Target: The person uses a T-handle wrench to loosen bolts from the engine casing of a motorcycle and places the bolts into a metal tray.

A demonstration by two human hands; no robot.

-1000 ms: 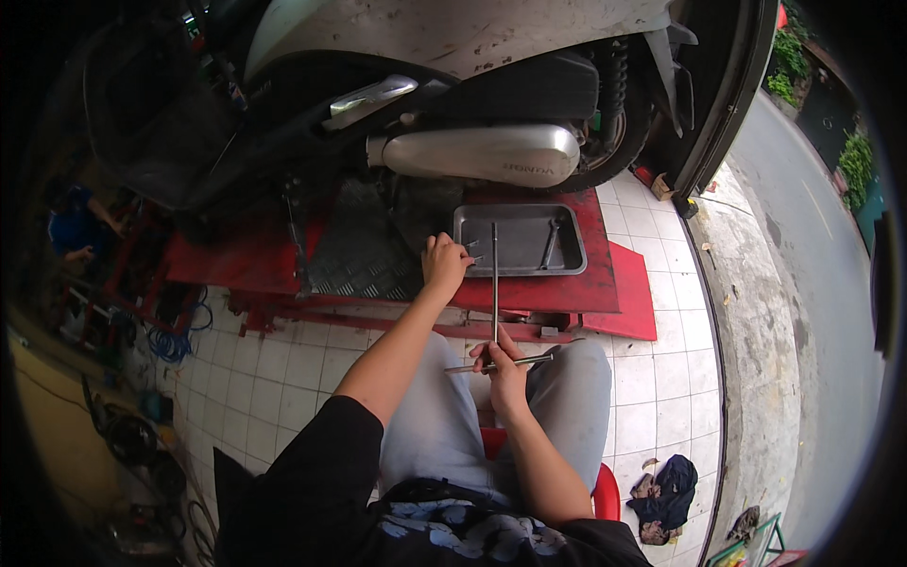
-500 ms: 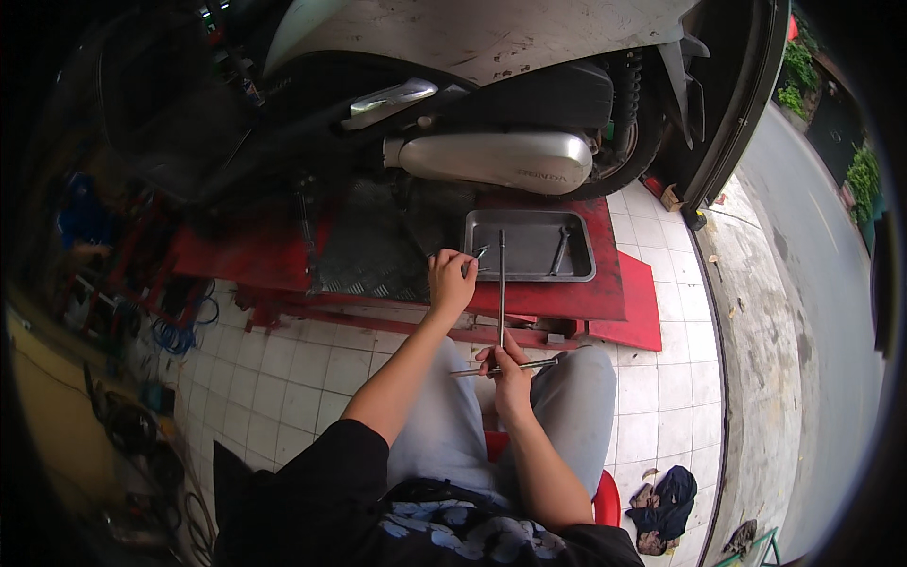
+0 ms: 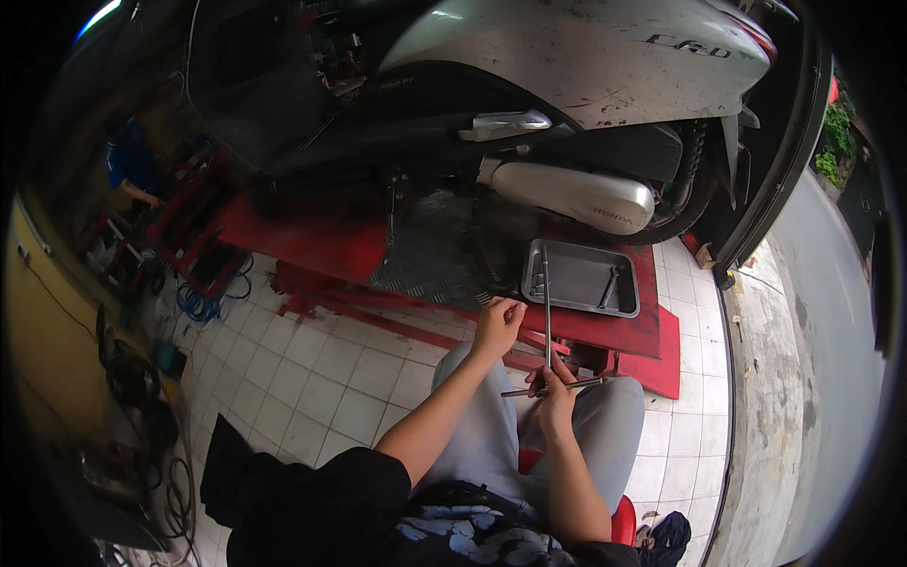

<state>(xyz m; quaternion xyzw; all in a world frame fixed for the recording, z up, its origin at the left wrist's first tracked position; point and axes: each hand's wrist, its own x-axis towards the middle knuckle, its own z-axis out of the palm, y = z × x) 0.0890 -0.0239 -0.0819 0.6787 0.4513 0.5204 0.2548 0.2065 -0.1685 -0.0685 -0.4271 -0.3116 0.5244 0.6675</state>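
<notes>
My right hand (image 3: 558, 389) is closed around a long-shafted T-handle wrench (image 3: 547, 321) above my lap. Its crossbar lies across my fingers, and the shaft points away from me, its far end over a grey metal tray (image 3: 578, 274). My left hand (image 3: 499, 326) is just short of the tray's near left corner, fingers curled inward; whatever they hold, if anything, is hidden. Inside the tray a wrench (image 3: 609, 286) lies on the right, and small metal pieces (image 3: 538, 283) lie at the left edge.
Beyond the tray a silver and black scooter (image 3: 576, 194) stands on a red lift platform (image 3: 619, 331). Blue hose (image 3: 203, 300) coils on the white tiles. At far left is another person in blue (image 3: 132, 170). Dark cloth (image 3: 669, 537) lies by my red stool (image 3: 624, 522).
The whole view has shifted, so the scene sits lower and further right. My left hand has drawn back slightly from the tray. The right hand keeps the T-handle wrench in much the same pose.
</notes>
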